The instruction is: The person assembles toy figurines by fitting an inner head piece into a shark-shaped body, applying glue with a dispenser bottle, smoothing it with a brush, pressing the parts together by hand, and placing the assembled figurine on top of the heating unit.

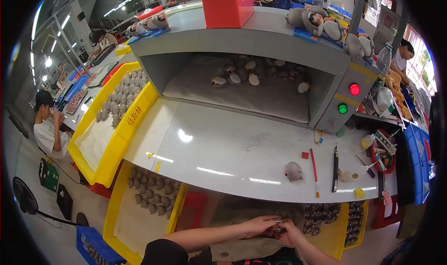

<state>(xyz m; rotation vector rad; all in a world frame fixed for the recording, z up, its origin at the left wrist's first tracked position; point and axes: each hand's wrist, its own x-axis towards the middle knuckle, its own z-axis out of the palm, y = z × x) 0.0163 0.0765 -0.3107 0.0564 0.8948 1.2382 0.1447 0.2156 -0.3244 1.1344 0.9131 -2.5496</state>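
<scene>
My left hand [259,226] and my right hand [292,233] meet low in the head view, below the table's front edge. Between them the fingers of both are closed on a small grey figure [278,222], mostly covered by the fingers. On the white table [223,148] above my hands sits a round grey figure [294,171]. To its right lie a red brush [314,172], a small red block [305,155] and a black knife-like tool [335,169].
A grey machine [233,43] with an opening holding several figures spans the back. Yellow trays of grey figures [111,139] stand left; another yellow tray [342,232] is lower right. A red basket [393,160] holds bottles and tools. Other people sit at far left and right.
</scene>
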